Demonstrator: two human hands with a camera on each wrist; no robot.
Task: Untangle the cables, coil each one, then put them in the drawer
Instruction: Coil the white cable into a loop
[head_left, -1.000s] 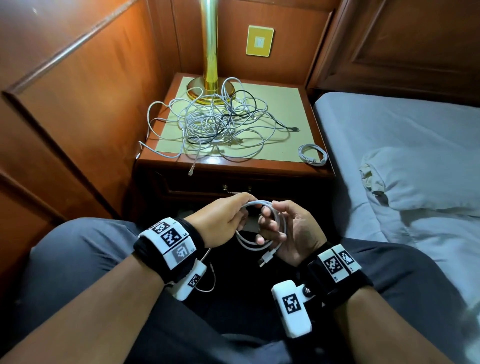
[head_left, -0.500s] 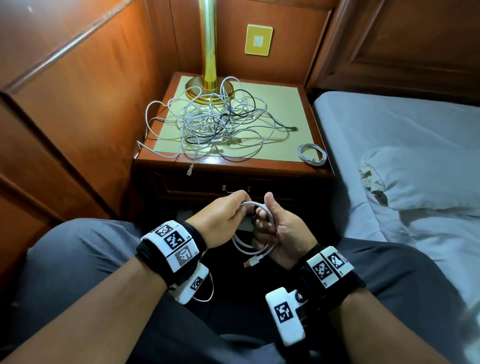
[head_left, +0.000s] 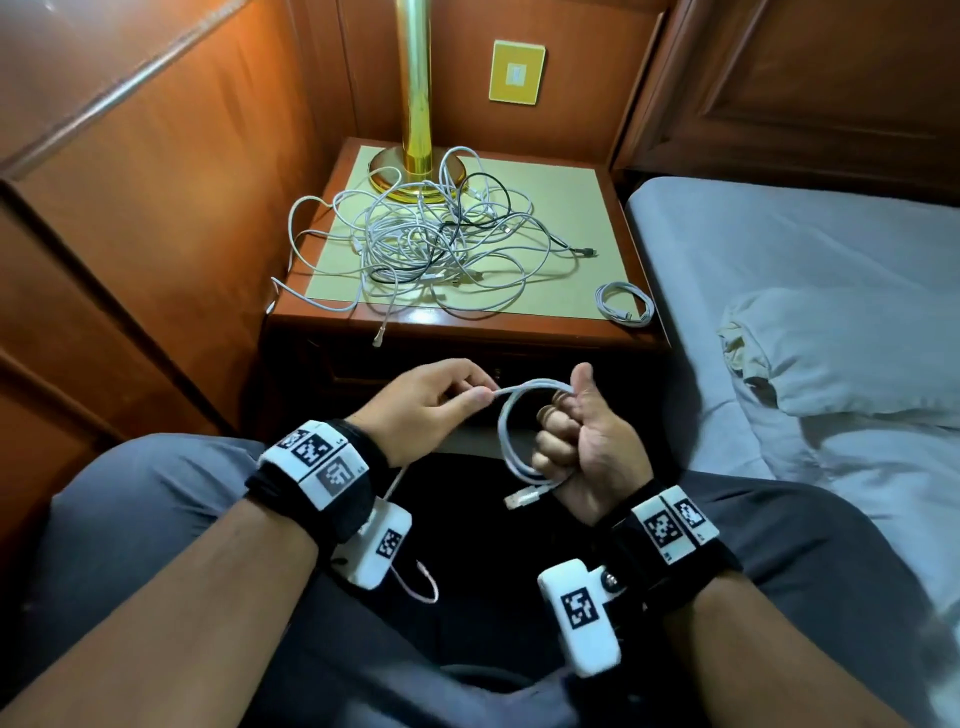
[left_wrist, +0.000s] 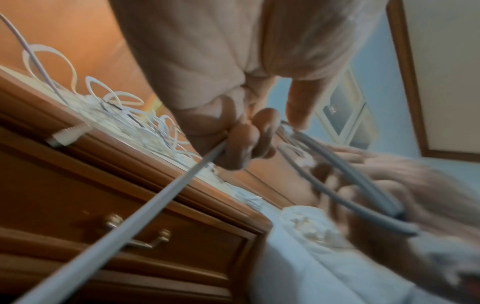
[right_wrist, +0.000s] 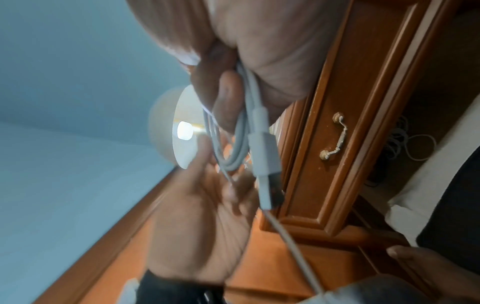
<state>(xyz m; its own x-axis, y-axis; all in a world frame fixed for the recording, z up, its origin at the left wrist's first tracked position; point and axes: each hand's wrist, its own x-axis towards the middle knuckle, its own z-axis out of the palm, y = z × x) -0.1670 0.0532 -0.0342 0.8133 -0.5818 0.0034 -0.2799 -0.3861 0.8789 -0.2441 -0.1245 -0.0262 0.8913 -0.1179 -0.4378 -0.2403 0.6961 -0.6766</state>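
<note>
A white cable (head_left: 511, 441) is looped into a small coil in front of my lap. My right hand (head_left: 582, 441) grips the coil, fingers curled through the loops and thumb up; the USB plug (head_left: 522, 498) sticks out below the fist, plug (right_wrist: 265, 152) close up in the right wrist view. My left hand (head_left: 441, 402) pinches the free strand (left_wrist: 182, 181) at the coil's top left. A tangle of white and black cables (head_left: 436, 244) lies on the nightstand (head_left: 467, 332). One coiled white cable (head_left: 623, 304) rests at its front right corner. The drawer (left_wrist: 155, 238) under it is closed.
A brass lamp (head_left: 415, 104) stands at the back of the nightstand. A cable end (head_left: 378, 338) hangs over the front edge. The bed with a pillow (head_left: 857, 358) is on the right, and wood panelling (head_left: 130, 208) closes in the left side.
My right hand has turned thumb-up and closed into a fist round the coil. My left hand has drawn the strand up and to the left, widening the loop between the hands.
</note>
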